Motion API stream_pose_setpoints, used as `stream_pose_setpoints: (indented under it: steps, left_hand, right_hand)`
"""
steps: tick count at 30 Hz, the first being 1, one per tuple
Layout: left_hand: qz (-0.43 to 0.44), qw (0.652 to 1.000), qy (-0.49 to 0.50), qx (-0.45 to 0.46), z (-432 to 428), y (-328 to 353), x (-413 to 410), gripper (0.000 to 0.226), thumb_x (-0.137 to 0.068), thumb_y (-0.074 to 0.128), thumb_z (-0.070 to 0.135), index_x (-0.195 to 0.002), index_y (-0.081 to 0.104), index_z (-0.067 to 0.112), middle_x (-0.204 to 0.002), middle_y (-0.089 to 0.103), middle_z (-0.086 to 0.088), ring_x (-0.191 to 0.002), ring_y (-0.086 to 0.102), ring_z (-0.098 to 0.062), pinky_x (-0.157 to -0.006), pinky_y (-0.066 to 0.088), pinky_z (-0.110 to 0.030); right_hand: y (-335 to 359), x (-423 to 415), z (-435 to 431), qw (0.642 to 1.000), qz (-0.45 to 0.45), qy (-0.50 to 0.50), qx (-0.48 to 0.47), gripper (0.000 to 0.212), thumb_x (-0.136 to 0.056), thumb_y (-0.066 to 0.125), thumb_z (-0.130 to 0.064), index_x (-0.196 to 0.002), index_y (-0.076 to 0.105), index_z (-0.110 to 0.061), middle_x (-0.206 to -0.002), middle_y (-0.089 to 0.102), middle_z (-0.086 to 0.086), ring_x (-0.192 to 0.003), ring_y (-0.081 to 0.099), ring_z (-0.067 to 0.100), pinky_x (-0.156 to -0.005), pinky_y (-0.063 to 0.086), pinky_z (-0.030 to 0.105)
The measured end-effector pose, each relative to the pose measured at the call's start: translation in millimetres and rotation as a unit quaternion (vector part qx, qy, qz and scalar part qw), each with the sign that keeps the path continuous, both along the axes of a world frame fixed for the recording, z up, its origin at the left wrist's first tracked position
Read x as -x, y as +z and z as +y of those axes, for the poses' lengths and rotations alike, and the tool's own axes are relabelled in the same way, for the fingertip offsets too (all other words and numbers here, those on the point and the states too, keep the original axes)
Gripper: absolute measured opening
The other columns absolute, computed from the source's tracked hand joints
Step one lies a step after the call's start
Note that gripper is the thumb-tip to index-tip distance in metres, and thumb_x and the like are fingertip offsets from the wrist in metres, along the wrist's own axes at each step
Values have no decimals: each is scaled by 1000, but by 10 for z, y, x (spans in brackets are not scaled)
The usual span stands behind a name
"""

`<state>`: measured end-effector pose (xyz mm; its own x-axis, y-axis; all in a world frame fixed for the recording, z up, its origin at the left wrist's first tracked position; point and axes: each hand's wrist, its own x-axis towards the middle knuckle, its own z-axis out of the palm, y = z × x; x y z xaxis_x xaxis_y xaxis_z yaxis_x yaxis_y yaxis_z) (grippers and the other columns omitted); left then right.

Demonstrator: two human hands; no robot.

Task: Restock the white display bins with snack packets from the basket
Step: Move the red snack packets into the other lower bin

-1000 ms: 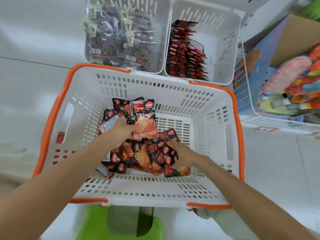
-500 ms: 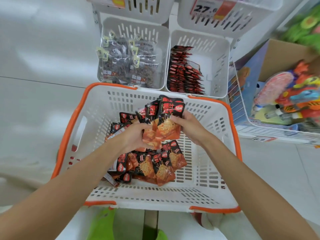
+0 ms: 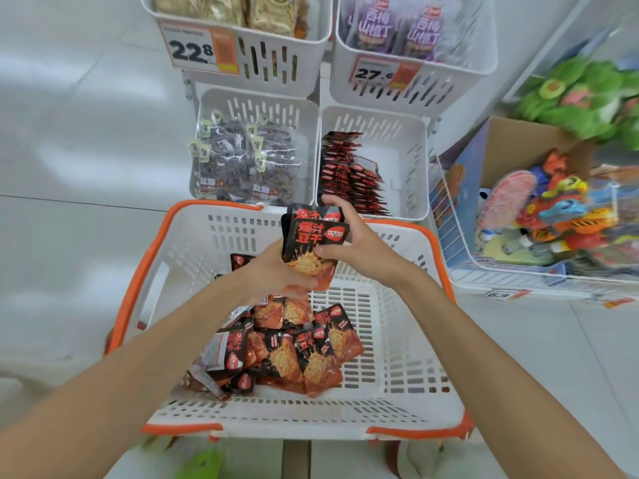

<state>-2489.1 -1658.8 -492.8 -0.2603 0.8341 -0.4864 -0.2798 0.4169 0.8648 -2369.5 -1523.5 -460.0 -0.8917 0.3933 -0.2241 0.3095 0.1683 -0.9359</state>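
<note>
Fingers of left hand (image 3: 278,271) and right hand (image 3: 363,247) grasp packet stack (image 3: 313,236) above basket (image 3: 214,204) rim, right half of bin (image 3: 404,167) free.

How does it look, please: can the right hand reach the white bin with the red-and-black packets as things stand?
Probably yes. The right hand holds the packet bundle just before that bin, whose open top has nothing across it.

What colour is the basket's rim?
Orange, on a white basket; the head view shows the rim.
</note>
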Motion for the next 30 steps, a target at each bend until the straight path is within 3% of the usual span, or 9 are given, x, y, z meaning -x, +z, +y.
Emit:
stream_pose_setpoints:
  steps: [3, 8, 12, 17, 20, 23, 24, 27, 30]
  left_hand:
    - [14, 1000, -22, -10, 6, -47, -40, 58, -78, 77, -5, -113, 59, 38, -114, 68, 3, -101, 69, -25, -89, 57, -50]
    - [215, 970, -108, -21, 140, -89, 68, 72, -79, 80, 8, -137, 43, 29, -124, 56, 11, -117, 58, -19, -90, 49, -32]
    - [324, 935, -132, -53, 457, 18, 272, 81, -74, 80, 1, -140, 38, 23, -120, 57, 6, -115, 54, -17, -91, 44, -31]
    - [323, 937, -90, -94, 1087, 159, 520, 109, -64, 90, 5, -150, 26, 27, -136, 52, 1, -121, 54, -17, -95, 49, -32]
    - [322, 937, -70, -117, 1464, 53, 679, 121, -64, 92, 16, -156, 13, 20, -156, 26, 7, -142, 30, -10, -114, 33, -30]
    - [432, 895, -80, -77, 1753, -247, 875, 126, -61, 85, 58, -156, 13, 19, -160, 20, -8, -148, 18, -24, -120, 22, -49]
    - [461, 882, -87, -48, 1844, -380, 943, 130, -61, 80, 67, -157, 6, 20, -162, 14, -10, -150, 10, -28, -121, 17, -52]
    - [481, 870, -102, 28, 2029, -638, 1016, 133, -70, 76, 62, -155, -18, 21, -162, -20, -10, -148, -23, -27, -122, -1, -52]
    - [458, 882, -94, 52, 2149, -769, 1043, 134, -76, 78, 49, -147, -33, 23, -154, -40, -7, -147, -26, -28, -123, 3, -49]
  right_hand:
    - [103, -21, 70, 996, -58, 44, -54, 67, -89, 72, -13, -136, 30, -34, -124, 59, 1, -106, 64, 16, -87, 55, 29]
    - [251, 3, 289, 969, -106, 104, -198, 116, -68, 90, -20, -152, 13, -38, -131, 46, -1, -100, 62, 13, -90, 53, 35]
    - [329, 95, 506, 969, -77, 149, -183, 52, -74, 86, -17, -120, 61, -23, -112, 64, -1, -98, 64, 16, -87, 54, 41]
    - [380, 164, 964, 969, -3, 13, -247, 15, -82, 79, -18, -91, 69, -25, -83, 64, -4, -77, 60, 14, -71, 49, 33]
    - [292, 102, 1417, 947, 31, -86, -307, 24, -85, 76, -20, -109, 70, -23, -90, 56, -3, -83, 55, 11, -73, 38, 13]
    - [10, 44, 1913, 905, 28, -177, -385, 37, -86, 74, -16, -123, 67, -14, -106, 60, 8, -95, 56, 15, -81, 35, 1]
    - [-123, 61, 2064, 894, 16, -198, -401, 38, -87, 74, -16, -124, 67, -13, -110, 60, 10, -98, 58, 17, -86, 37, 3]
    - [-517, 210, 2417, 862, -7, -218, -457, 38, -88, 71, -15, -125, 66, -11, -114, 58, 14, -100, 62, 29, -90, 52, 40]
    - [-811, 462, 2631, 826, 7, -230, -515, 38, -88, 68, -10, -126, 64, -9, -114, 58, 18, -96, 60, 37, -76, 55, 43]
